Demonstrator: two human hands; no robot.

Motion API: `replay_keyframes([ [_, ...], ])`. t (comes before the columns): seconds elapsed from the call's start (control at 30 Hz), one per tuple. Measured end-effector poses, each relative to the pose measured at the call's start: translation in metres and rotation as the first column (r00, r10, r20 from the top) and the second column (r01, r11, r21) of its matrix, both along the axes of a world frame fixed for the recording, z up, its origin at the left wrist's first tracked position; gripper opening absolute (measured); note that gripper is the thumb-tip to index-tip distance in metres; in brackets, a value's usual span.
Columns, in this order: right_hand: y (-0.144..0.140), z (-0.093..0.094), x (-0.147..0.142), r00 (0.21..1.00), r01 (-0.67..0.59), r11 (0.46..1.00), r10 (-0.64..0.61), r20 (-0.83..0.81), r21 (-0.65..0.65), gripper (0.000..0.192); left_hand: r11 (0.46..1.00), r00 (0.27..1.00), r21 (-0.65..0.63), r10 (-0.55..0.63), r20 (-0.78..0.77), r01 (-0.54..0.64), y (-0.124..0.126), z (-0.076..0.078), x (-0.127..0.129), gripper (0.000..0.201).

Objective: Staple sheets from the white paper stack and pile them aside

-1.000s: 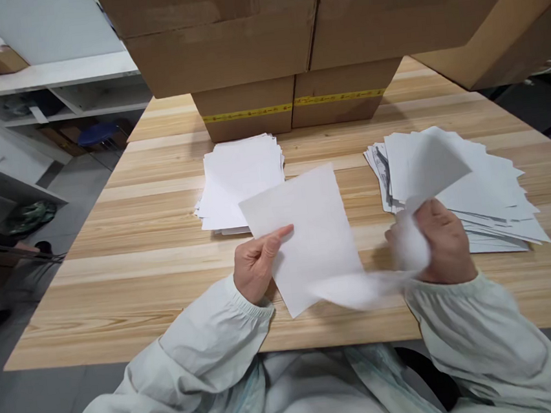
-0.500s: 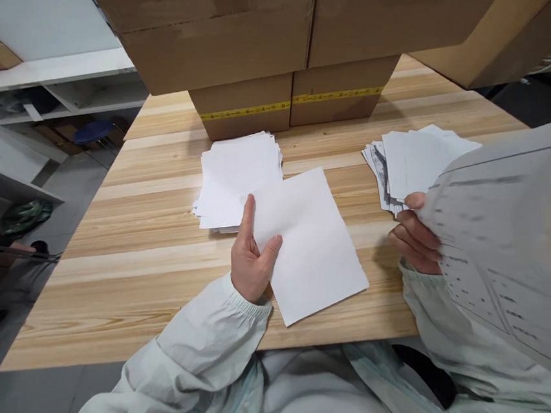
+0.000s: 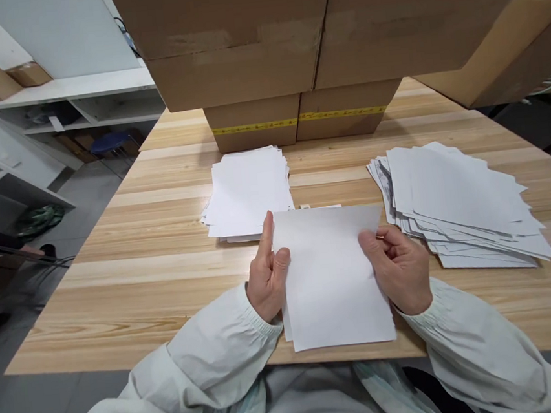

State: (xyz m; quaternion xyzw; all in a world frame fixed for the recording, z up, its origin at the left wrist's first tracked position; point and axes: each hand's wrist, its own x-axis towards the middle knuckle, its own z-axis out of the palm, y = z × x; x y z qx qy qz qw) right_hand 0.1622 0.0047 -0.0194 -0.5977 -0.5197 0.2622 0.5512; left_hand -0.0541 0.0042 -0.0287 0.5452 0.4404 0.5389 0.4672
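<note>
Paper sheets (image 3: 334, 279) lie blank side up at the near edge of the table (image 3: 141, 278), right in front of the person, with the lower edge reaching the table's rim. At least two sheets are there, since a second edge shows along the left and top. The left hand (image 3: 267, 275) stands against the left edge of the sheets, forefinger stretched up along it and thumb pressed on the top face, the other fingers curled beneath. The right hand (image 3: 398, 266) grips the right edge, thumb on top near the upper corner and fingers closed around the margin. Both hands thus hold the same sheets between them.

Beyond the left hand, a neat stack of white paper (image 3: 247, 193) rests on the table, just touching or nearly touching the upper left corner of the held sheets. To the right, well apart from that stack, lies a fanned pile of sheets (image 3: 455, 202), loosely spread, with printed edges showing at its left side. Cardboard boxes (image 3: 288, 36) are stacked at the far side of the table.
</note>
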Motion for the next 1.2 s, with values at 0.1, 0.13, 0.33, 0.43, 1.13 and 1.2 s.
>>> replay_keyframes([
  [0.1, -0.001, -0.003, -0.005, 1.000, -0.003, 0.999, 0.002, 0.022, 0.048, 0.022, 0.996, 0.998, -0.068, -0.051, 0.032, 0.054, -0.004, 0.002, 0.001, 0.089],
  [0.13, 0.001, -0.005, -0.004, 1.000, 0.005, 0.997, -0.006, 0.014, 0.079, 0.019, 0.994, 0.997, -0.076, -0.069, 0.044, 0.073, -0.005, 0.004, 0.001, 0.089],
  [0.33, 0.017, -0.013, 0.019, 0.914, -0.325, 0.940, 0.340, -0.223, 0.101, 0.059, 0.998, 0.996, -0.049, -0.044, 0.073, 0.047, -0.011, 0.007, -0.001, 0.092],
  [0.43, 0.011, -0.009, 0.023, 0.769, -0.615, 0.788, 0.591, -0.244, -0.029, 0.035, 0.996, 0.996, 0.040, 0.080, 0.046, -0.082, -0.011, 0.010, -0.003, 0.098],
  [1.13, -0.004, -0.002, -0.004, 0.945, -0.311, 0.928, 0.325, -0.038, 0.207, 0.016, 0.996, 0.991, 0.092, -0.017, 0.133, 0.005, -0.006, 0.040, 0.008, 0.031],
  [1.2, -0.005, 0.000, -0.005, 0.947, -0.290, 0.933, 0.312, -0.075, 0.214, 0.019, 0.996, 0.991, 0.089, -0.023, 0.128, 0.011, -0.007, 0.043, 0.010, 0.033],
])
